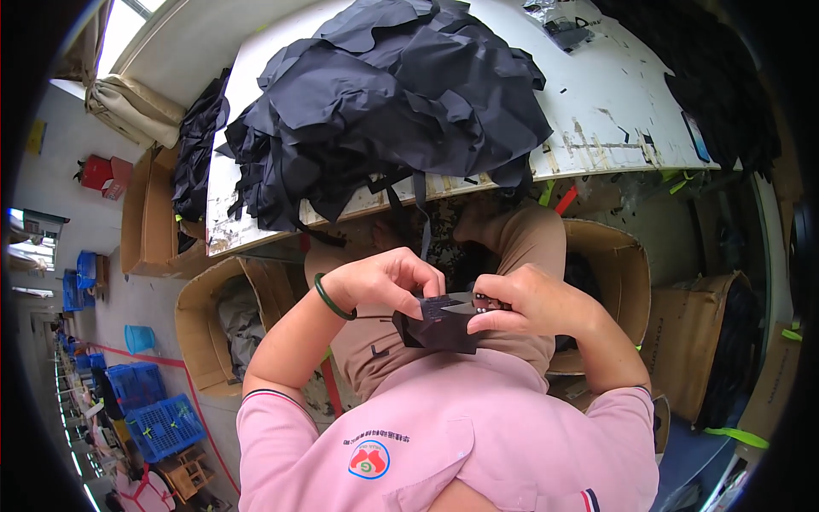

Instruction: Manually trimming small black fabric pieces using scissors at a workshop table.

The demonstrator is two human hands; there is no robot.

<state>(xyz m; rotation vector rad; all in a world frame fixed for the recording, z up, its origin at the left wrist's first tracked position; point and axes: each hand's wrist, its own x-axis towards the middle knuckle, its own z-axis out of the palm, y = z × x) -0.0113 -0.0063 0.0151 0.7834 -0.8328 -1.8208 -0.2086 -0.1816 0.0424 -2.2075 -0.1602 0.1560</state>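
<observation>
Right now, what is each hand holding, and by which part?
The left hand holds a black fabric piece by its upper left part; the right hand holds snips by the handle end.

A red line (pixel 162 361) crosses grey floor (pixel 158 305) beside a white table (pixel 589 102).

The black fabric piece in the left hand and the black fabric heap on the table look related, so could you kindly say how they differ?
The black fabric piece is much smaller than the black fabric heap. The left hand holds the piece, while the heap lies on the white table. Both are black.
</observation>
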